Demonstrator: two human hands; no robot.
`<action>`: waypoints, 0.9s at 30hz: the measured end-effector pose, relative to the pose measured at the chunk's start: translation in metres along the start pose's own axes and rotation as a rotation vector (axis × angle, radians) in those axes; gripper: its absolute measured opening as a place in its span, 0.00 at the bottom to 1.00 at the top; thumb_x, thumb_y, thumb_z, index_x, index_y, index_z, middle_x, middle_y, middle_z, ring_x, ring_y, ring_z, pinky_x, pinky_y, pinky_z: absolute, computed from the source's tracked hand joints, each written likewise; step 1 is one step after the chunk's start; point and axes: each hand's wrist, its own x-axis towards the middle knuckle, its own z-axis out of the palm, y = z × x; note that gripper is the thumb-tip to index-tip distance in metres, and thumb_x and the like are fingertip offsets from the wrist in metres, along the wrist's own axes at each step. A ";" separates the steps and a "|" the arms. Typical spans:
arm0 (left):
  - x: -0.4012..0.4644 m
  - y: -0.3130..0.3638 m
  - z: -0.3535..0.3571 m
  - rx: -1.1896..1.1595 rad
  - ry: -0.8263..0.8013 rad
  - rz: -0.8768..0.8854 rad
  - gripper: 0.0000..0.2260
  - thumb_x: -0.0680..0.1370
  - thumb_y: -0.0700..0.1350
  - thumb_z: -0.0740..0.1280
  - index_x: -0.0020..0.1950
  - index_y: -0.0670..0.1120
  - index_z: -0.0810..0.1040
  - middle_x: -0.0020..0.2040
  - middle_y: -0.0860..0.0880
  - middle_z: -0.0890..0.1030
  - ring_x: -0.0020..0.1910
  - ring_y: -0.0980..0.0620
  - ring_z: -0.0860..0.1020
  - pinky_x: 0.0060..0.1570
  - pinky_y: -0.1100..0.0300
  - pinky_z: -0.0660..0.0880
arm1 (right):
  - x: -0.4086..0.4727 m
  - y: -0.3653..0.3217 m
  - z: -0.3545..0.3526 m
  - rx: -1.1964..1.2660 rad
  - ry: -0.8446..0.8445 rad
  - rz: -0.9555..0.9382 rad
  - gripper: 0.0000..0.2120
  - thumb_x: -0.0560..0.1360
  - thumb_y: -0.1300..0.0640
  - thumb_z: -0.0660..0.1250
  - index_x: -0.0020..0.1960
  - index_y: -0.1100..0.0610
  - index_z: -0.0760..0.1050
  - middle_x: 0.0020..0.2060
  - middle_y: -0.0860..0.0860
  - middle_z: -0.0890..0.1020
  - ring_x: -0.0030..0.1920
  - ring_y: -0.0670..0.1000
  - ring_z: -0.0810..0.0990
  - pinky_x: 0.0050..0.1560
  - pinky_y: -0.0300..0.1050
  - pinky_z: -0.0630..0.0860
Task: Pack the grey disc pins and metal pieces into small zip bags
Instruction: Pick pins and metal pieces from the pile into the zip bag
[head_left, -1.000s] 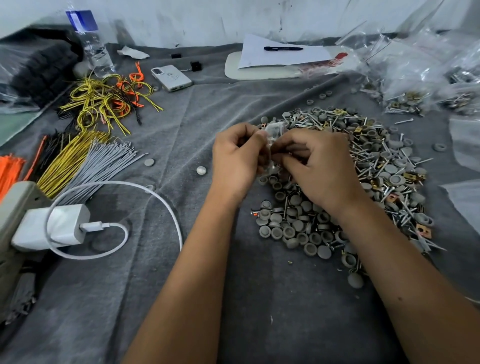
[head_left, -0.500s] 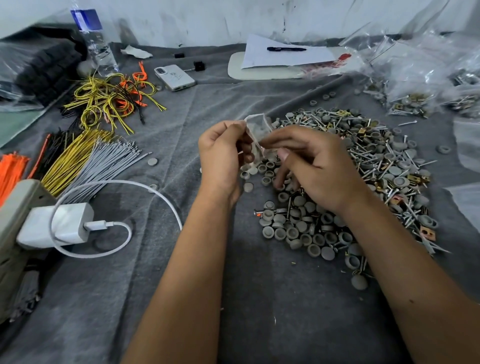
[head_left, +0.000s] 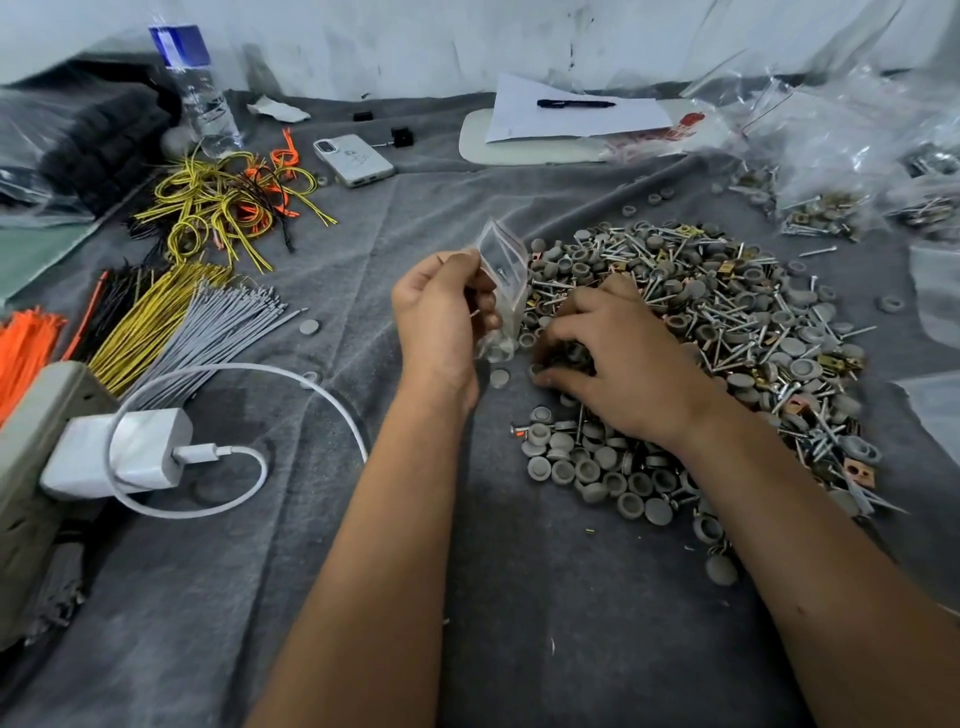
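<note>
A: While the left hand (head_left: 441, 317) pinches the upright zip bag (head_left: 501, 270), where is the right hand (head_left: 618, 364)?
B: Fingers curled, gripping pieces in the parts pile (head_left: 727, 332), toward the cloth's (head_left: 519, 597) right edge.

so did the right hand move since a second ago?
Yes. The right hand left the bag and dropped onto the pile, while the left hand holds the bag.

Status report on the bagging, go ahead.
Left hand holds zip bag upright. Right hand digs in the pin pile. Nothing in the way.
</note>
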 end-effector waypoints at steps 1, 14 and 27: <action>0.000 -0.001 0.000 0.052 0.017 0.011 0.14 0.80 0.36 0.64 0.35 0.44 0.74 0.30 0.49 0.74 0.26 0.55 0.70 0.24 0.63 0.66 | 0.001 0.000 0.000 -0.010 -0.007 -0.004 0.12 0.72 0.46 0.77 0.53 0.47 0.84 0.49 0.43 0.76 0.57 0.49 0.67 0.61 0.50 0.71; -0.009 -0.021 0.012 0.647 -0.127 0.314 0.08 0.77 0.44 0.69 0.39 0.44 0.80 0.34 0.45 0.82 0.36 0.42 0.82 0.40 0.43 0.81 | -0.001 -0.004 -0.015 0.306 0.490 0.035 0.11 0.75 0.63 0.75 0.57 0.61 0.83 0.49 0.51 0.86 0.49 0.45 0.83 0.54 0.34 0.78; -0.015 -0.016 0.015 0.615 -0.185 0.259 0.10 0.80 0.38 0.67 0.40 0.37 0.79 0.36 0.36 0.82 0.34 0.39 0.80 0.41 0.37 0.80 | -0.003 0.001 -0.010 0.252 0.394 0.093 0.09 0.73 0.64 0.78 0.52 0.57 0.85 0.43 0.47 0.86 0.40 0.37 0.81 0.47 0.25 0.75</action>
